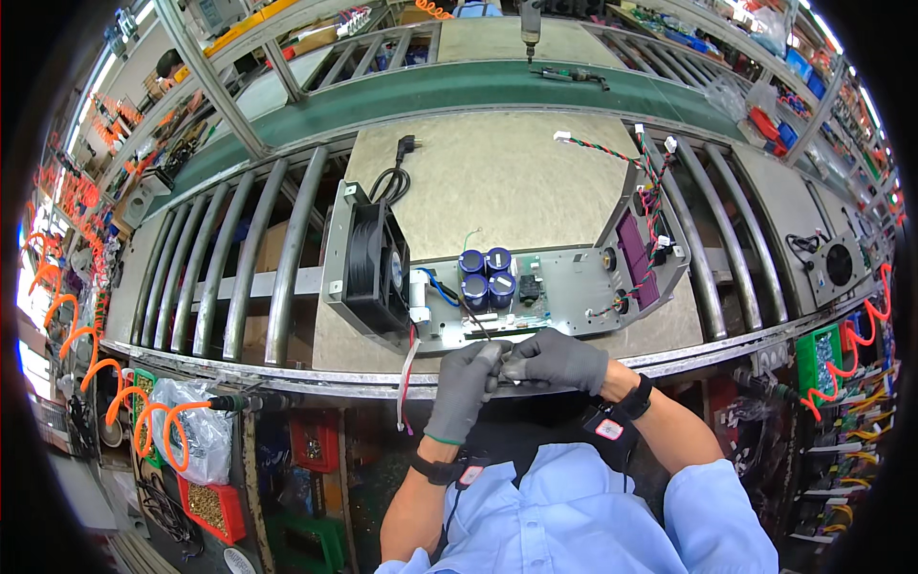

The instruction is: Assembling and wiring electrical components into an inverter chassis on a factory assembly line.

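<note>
Gloved left hand (pixel 466 387), right hand (pixel 557 362), beside grey chassis (pixel 574 287).

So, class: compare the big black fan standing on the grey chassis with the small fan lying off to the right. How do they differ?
The big fan stands upright on edge, fixed to the chassis; the small fan lies flat on the bench, apart from it. The big fan looks much larger. The big fan is close to the left hand and right hand; the small fan is far right. Both are black, framed in grey.
</note>
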The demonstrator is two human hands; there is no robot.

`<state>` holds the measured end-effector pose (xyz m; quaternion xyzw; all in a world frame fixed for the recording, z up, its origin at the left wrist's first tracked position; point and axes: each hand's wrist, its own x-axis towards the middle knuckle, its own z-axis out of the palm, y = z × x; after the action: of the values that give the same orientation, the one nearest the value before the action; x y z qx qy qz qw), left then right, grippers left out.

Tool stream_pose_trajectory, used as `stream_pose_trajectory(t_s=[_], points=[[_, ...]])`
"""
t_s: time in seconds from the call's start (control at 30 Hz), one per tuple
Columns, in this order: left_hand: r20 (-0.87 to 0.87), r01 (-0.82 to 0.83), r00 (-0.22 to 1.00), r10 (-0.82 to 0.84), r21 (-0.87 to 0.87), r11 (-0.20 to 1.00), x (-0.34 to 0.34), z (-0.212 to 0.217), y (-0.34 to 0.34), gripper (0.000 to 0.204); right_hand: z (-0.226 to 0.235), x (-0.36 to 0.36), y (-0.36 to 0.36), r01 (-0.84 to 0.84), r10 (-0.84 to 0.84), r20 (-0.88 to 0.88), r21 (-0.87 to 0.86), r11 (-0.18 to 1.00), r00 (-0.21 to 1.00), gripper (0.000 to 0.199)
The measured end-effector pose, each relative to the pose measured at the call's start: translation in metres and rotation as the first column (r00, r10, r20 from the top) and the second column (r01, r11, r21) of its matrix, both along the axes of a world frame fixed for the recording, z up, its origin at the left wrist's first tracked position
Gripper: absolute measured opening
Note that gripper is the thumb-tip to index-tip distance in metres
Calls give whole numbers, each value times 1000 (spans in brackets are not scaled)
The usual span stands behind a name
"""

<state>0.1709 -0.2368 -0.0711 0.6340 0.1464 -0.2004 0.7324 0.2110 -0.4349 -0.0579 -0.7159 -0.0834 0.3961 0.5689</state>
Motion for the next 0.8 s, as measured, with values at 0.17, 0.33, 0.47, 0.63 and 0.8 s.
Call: stream_pose_trajectory(t_s=[0.17, 0.33, 0.47, 0.63, 0.8], points=[[676, -410, 718, -166, 604, 684, 5, -4, 4, 23, 3, 4, 8, -81, 135, 231, -228, 970, 963, 31], [700, -466, 512, -498, 714, 523, 20, -11, 19, 31, 17, -5, 15, 77, 265, 562, -511, 856, 784, 30], [722, -507, 485, -493, 692, 514, 23, -19, 19, 38, 28, 3, 10, 224, 117, 713, -366, 903, 692, 22], [736, -513, 509, -447, 676, 529, 22, -29, 16, 42, 21, 12, 21, 368, -205, 697, -91, 925, 687, 17], [754, -507, 509, -414, 652, 563, 22, -34, 18, 44, 10, 12, 26, 378, -233, 728, -39, 925, 645, 18]])
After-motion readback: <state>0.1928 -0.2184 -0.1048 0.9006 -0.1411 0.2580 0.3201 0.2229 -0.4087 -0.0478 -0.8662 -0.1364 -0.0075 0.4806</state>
